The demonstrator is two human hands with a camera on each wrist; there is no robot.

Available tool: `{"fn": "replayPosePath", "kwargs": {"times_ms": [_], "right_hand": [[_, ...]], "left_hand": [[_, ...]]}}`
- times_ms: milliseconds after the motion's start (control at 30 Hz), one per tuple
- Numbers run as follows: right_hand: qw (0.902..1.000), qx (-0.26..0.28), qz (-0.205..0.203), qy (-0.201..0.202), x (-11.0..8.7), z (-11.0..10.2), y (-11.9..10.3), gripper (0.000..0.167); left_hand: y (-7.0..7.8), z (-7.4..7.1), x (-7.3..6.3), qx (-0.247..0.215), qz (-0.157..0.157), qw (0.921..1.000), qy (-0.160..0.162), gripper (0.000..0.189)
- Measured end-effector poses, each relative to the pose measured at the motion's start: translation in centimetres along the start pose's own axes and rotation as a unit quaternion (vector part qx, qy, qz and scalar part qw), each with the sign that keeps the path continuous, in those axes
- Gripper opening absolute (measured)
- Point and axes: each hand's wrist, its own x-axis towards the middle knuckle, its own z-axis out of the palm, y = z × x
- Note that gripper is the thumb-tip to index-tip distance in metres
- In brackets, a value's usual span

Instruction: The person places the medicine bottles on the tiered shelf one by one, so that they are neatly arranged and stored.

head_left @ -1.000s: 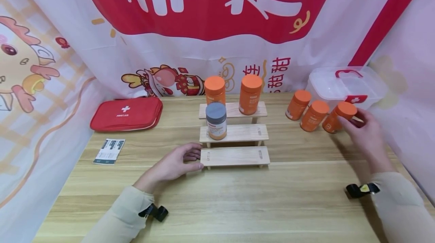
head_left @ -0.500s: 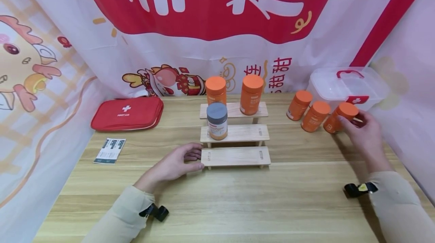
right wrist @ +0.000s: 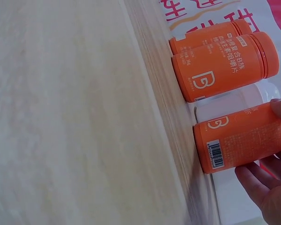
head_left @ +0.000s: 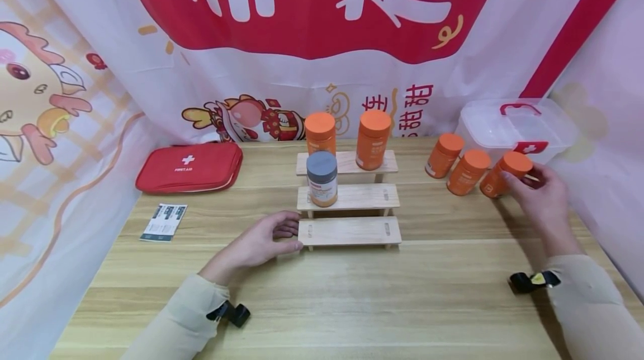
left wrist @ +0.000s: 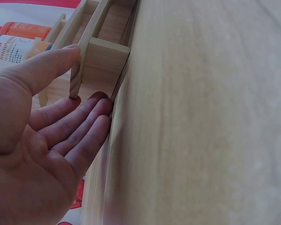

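The small three-tier wooden display stand (head_left: 352, 231) is at mid-table. At its left end, my left hand (head_left: 264, 240) pinches the edge of the lowest tier; in the left wrist view the thumb and forefinger (left wrist: 56, 110) meet the plank's end. An orange vitamin bottle (head_left: 498, 180) stands upright on the table at the right, and my right hand (head_left: 545, 200) grips it near its lid, thumb on one side and fingers on the other. Two more orange bottles (head_left: 468, 173) stand just left of it. The stand carries a grey-lidded bottle (head_left: 322, 181) on its middle tier and two orange bottles (head_left: 372, 142) on top.
Behind the right-hand bottles sits a clear plastic first-aid box (head_left: 503, 128) with a red handle. A red first-aid pouch (head_left: 188, 170) lies at the back left, with a printed card (head_left: 163, 222) in front of it. A printed cloth (head_left: 282, 69) hangs behind the table.
Both hands keep their hold and place; the whole head view shifts only slightly.
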Motion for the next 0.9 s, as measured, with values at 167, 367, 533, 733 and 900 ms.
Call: {"fn": "replayPosePath", "kwargs": {"times_ms": [167,367,533,733,900], "right_hand": [[1.0000,0.002,0.000,0.006,-0.2,-0.1,0.0,0.087],[0.9998,0.013,0.005,0.016,-0.8,-0.6,-0.1,0.085],[0.9996,0.018,-0.002,0.021,-1.4,-1.1,-0.3,0.084],[0.9995,0.007,-0.010,0.028,-2.1,-1.4,-0.5,0.083],[0.9994,0.004,-0.008,0.032,-2.6,-1.6,-0.7,0.083]], "left_hand": [[0.1,0.0,0.1,0.001,0.000,1.0000,-0.001,0.065],[0.2,0.1,0.0,0.004,-0.002,1.0000,-0.001,0.065],[0.3,0.1,0.0,0.000,0.001,1.0000,0.000,0.064],[0.3,0.1,0.0,-0.003,0.004,1.0000,0.000,0.064],[0.3,0.1,-0.1,-0.002,0.005,1.0000,-0.001,0.064]]}}
